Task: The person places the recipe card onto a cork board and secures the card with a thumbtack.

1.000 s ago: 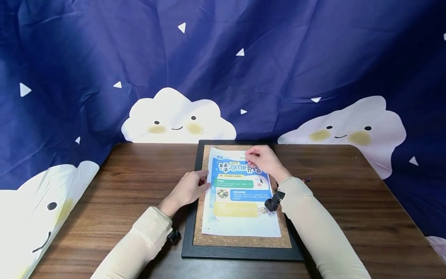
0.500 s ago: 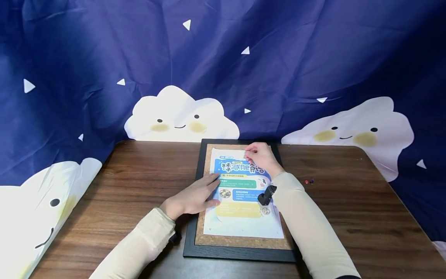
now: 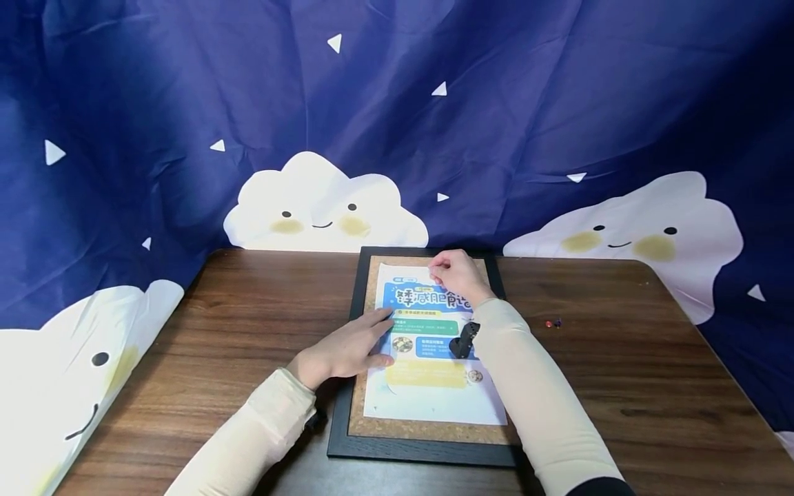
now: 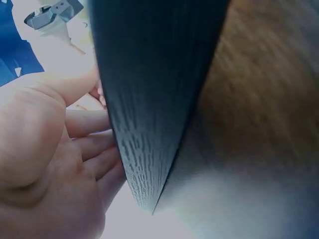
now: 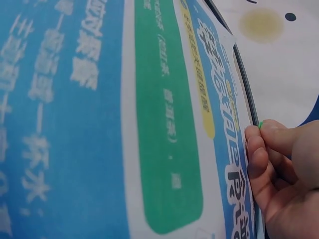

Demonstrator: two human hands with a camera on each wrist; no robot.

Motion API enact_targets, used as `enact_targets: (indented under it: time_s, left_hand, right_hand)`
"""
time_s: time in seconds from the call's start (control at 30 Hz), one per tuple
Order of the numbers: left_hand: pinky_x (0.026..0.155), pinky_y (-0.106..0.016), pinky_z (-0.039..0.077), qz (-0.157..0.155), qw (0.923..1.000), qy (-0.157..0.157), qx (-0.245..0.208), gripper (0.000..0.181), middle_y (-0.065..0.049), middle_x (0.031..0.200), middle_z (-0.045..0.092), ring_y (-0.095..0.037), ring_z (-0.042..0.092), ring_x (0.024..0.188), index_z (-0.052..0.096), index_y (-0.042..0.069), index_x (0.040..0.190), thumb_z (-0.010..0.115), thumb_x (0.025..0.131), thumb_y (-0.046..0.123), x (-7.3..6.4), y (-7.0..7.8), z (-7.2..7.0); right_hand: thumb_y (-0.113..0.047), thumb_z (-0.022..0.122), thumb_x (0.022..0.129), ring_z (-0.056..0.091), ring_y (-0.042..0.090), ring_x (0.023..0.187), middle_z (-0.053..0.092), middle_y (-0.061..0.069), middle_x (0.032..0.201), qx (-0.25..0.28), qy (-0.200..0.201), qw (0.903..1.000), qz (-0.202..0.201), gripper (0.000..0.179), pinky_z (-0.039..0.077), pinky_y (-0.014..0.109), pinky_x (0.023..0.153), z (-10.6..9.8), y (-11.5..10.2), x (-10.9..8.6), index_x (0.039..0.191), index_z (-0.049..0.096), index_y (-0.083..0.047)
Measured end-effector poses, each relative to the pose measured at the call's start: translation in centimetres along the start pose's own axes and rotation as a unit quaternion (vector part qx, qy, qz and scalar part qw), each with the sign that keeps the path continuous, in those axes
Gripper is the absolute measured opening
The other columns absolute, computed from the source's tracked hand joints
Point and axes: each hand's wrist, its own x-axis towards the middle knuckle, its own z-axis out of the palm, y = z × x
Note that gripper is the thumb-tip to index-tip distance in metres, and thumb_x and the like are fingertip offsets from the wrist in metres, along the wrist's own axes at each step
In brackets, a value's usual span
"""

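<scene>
A printed poster [image 3: 434,403] with blue, green and yellow panels lies on a cork board [image 3: 372,428] in a black frame [image 3: 422,451]. My left hand [image 3: 347,348] is spread over the board's left side, its fingertips on the poster's left edge. In the left wrist view, the palm shows beside the dark frame side [image 4: 144,99]. At the poster's top edge, my right hand [image 3: 459,275] pinches a green push pin [image 5: 260,124] between thumb and forefinger. Only a bit of green shows; the rest is hidden by the fingers.
A red push pin [image 3: 548,324] and a dark blue one [image 3: 557,323] lie on the brown wooden table [image 3: 620,372], right of the board. A blue curtain [image 3: 471,151] printed with white clouds hangs behind the table.
My left hand has slid from beside the poster onto its left edge, with fingers spread. The right hand has shifted slightly left along the top, and its sleeve no longer partly covers the loose pins.
</scene>
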Motion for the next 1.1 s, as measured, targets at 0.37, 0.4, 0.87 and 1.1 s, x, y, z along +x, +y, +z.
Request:
enact_targets:
  time_s: [0.37, 0.4, 0.87, 1.1]
  left_hand:
    - [0.133, -0.052, 0.031, 0.008, 0.9999, -0.003, 0.008, 0.075, -0.023, 0.177, 0.027, -0.039, 0.027, 0.166, 0.041, -0.006, 0.163, 0.069, 0.107, 0.037, -0.1, 0.0, 0.0]
    - [0.133, -0.052, 0.031, 0.009, 0.9999, -0.003, 0.009, 0.075, -0.023, 0.177, 0.027, -0.039, 0.027, 0.166, 0.041, -0.006, 0.163, 0.069, 0.108, 0.037, -0.1, 0.0, 0.0]
    - [0.133, -0.053, 0.03, 0.032, 0.9992, 0.015, -0.016, 0.081, -0.019, 0.179, 0.025, -0.037, 0.025, 0.167, 0.041, -0.002, 0.164, 0.069, 0.106, 0.047, 1.3, -3.3, 2.4]
    - [0.134, -0.052, 0.029, 0.053, 0.9982, 0.029, -0.006, 0.082, -0.02, 0.179, 0.024, -0.037, 0.025, 0.167, 0.04, -0.002, 0.165, 0.064, 0.108, 0.051, 2.1, -4.9, 3.9]
  right_hand:
    - [-0.009, 0.064, 0.109, 0.067, 0.018, 0.082, 0.076, 0.013, 0.097, -0.006, -0.005, 0.9996, -0.027, 0.017, 0.051, 0.028, 0.079, 2.2, -1.2, 0.6, 0.115, 0.077, 0.0]
    - [-0.008, 0.064, 0.109, 0.066, 0.017, 0.081, 0.076, 0.012, 0.096, -0.001, -0.009, 0.9996, -0.028, 0.017, 0.052, 0.027, 0.077, 2.5, -1.4, 0.7, 0.115, 0.077, 0.0]
    - [-0.004, 0.061, 0.11, 0.065, 0.013, 0.067, 0.075, 0.017, 0.094, 0.07, -0.061, 0.995, -0.035, 0.017, 0.057, 0.023, 0.064, 5.2, -3.9, 1.5, 0.117, 0.073, 0.005]
    - [-0.002, 0.061, 0.109, 0.064, 0.013, 0.065, 0.074, 0.017, 0.092, 0.084, -0.072, 0.9937, -0.016, 0.016, 0.056, 0.021, 0.062, 6.3, -4.8, 1.9, 0.116, 0.073, 0.006]
